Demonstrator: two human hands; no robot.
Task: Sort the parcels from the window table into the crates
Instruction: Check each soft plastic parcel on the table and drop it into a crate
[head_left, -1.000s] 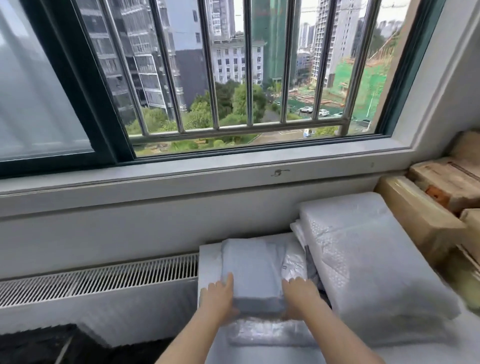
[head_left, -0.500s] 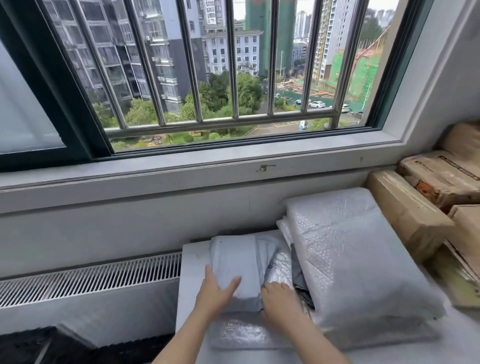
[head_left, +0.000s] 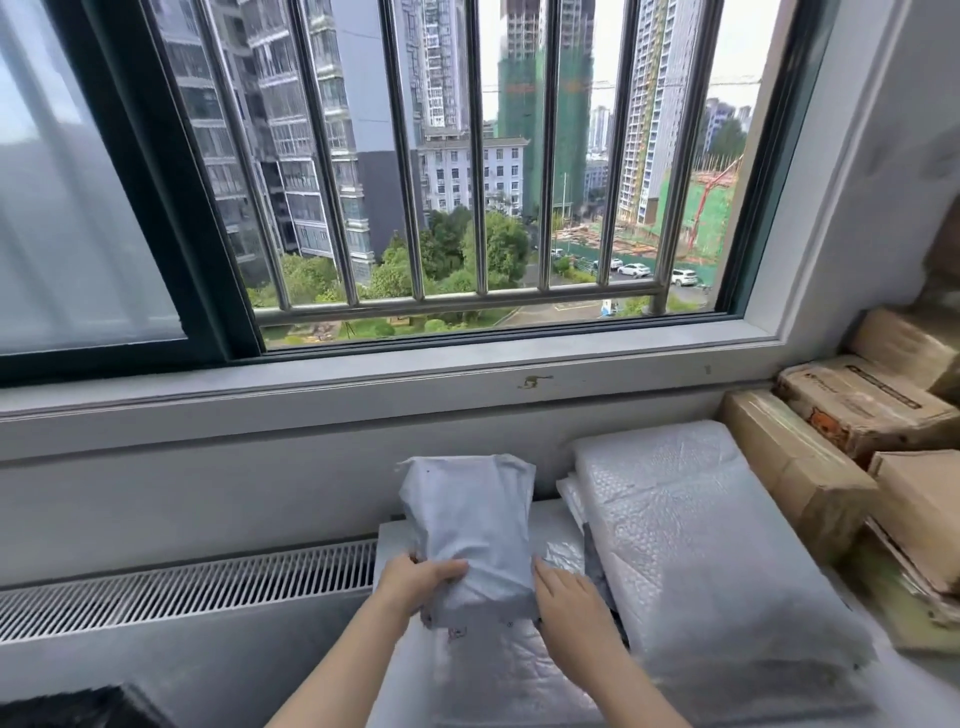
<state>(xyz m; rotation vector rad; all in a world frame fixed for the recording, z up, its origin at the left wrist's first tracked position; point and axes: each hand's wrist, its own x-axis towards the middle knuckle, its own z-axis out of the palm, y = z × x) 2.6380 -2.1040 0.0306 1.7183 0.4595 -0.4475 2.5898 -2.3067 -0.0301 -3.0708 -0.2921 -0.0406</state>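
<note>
I have only one view, worn on the head. It faces forward and slightly down, close over the white table (head_left: 558, 525). Straight ahead stands the dark-framed barred window (head_left: 467, 182).

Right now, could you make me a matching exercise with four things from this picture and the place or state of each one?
Things:
1. grey parcel
2. bubble-wrap package
3. cardboard boxes
4. radiator grille

Places or states:
A. stacked at the far right
B. under the window sill, at the left
C. lifted, gripped by the left hand
D. lying flat, right of the hands

Pairs: 1-C, 2-D, 3-A, 4-B
</note>
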